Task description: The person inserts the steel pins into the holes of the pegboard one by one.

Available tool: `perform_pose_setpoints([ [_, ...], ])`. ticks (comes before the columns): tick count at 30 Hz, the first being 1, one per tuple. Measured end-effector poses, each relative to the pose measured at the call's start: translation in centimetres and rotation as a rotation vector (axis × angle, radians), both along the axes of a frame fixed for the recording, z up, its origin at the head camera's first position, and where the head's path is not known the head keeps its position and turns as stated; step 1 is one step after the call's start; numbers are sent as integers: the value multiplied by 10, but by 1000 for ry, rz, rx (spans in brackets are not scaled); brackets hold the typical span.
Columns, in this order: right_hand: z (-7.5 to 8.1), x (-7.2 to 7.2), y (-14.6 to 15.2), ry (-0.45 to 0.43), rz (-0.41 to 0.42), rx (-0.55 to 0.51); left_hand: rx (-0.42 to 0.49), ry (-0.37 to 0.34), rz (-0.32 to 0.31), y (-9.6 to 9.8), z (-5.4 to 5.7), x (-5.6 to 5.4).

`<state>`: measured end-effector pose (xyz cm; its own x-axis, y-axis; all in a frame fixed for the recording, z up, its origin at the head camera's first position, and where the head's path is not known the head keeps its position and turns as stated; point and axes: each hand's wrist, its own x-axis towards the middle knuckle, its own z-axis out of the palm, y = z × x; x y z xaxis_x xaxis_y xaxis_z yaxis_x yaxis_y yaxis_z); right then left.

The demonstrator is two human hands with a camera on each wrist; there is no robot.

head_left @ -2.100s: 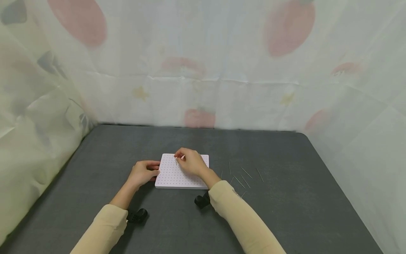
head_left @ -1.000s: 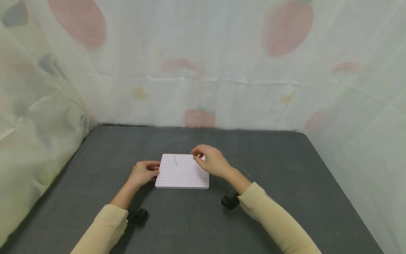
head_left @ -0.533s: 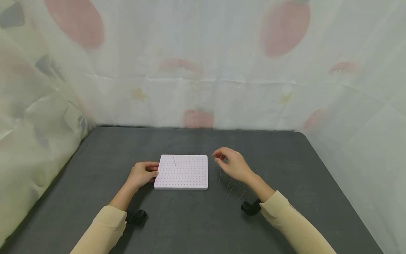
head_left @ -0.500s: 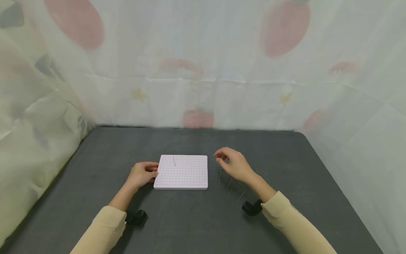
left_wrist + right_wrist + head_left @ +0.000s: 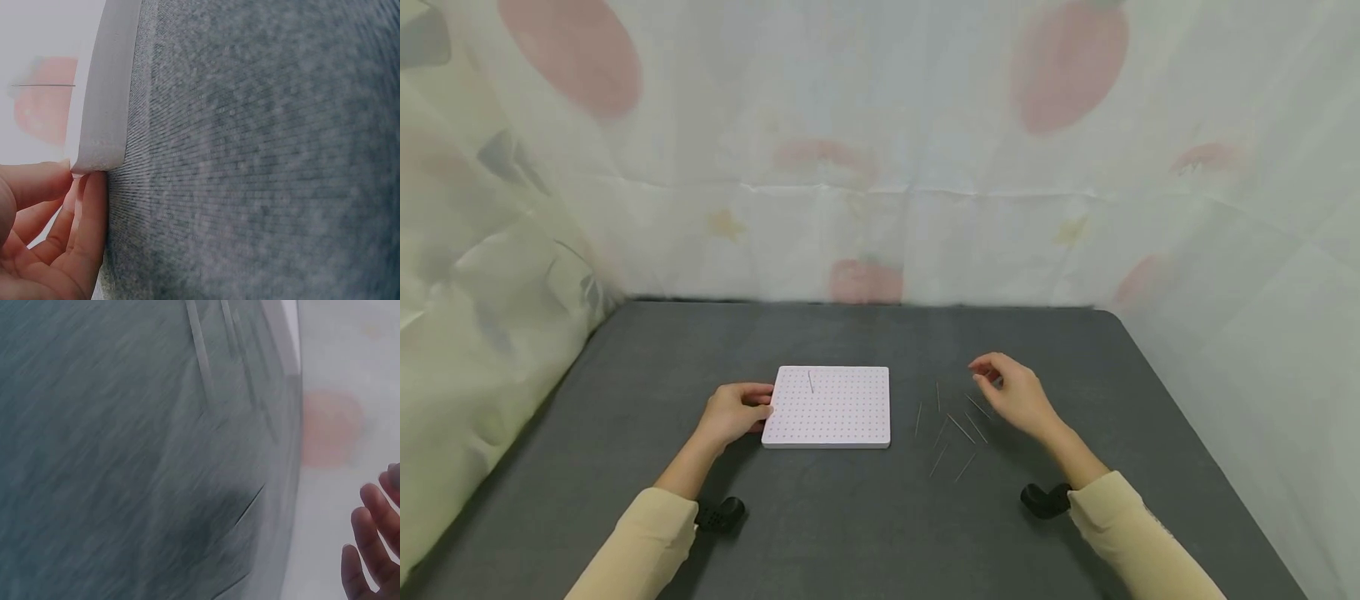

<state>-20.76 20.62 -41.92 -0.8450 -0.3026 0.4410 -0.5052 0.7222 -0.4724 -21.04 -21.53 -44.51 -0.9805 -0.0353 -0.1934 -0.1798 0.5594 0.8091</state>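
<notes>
In the head view a white pegboard (image 5: 835, 417) with rows of small holes lies on the table. One thin metal pin (image 5: 811, 382) stands up from its far left part. My left hand (image 5: 733, 411) holds the board's left edge; in the left wrist view the thumb (image 5: 37, 182) and fingers meet its corner. Right of the board several loose thin pins (image 5: 960, 427) lie scattered. Above the right side of these pins hovers my right hand (image 5: 1017, 398), fingers loosely bent, nothing seen in it. Its fingers (image 5: 369, 540) show at the right wrist view's lower right corner.
The dark grey table (image 5: 850, 533) reaches back to a pale patterned curtain (image 5: 880, 225), which also hangs along both sides. A black wrist camera (image 5: 721, 514) sits on the left wrist and another black camera (image 5: 1045, 500) on the right.
My right hand has let go of the pin, which now stands in the board, and has moved right, over and past the loose pins. My left hand stays at the board's edge.
</notes>
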Motion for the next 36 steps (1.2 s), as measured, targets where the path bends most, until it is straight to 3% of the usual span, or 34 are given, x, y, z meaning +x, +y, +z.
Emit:
perform_pose_setpoints([
  [7,-17,5,24,-71,-128,35,4,-2,-2,1,0,0],
  [15,-29,6,40,-142,-219,77,11,-6,3,0,-1,0],
  [23,-30,12,45,-267,-245,118,16,-6,5,1,0,-1],
  [36,-30,14,45,-334,-269,140,46,-3,-7,0,-1,1],
])
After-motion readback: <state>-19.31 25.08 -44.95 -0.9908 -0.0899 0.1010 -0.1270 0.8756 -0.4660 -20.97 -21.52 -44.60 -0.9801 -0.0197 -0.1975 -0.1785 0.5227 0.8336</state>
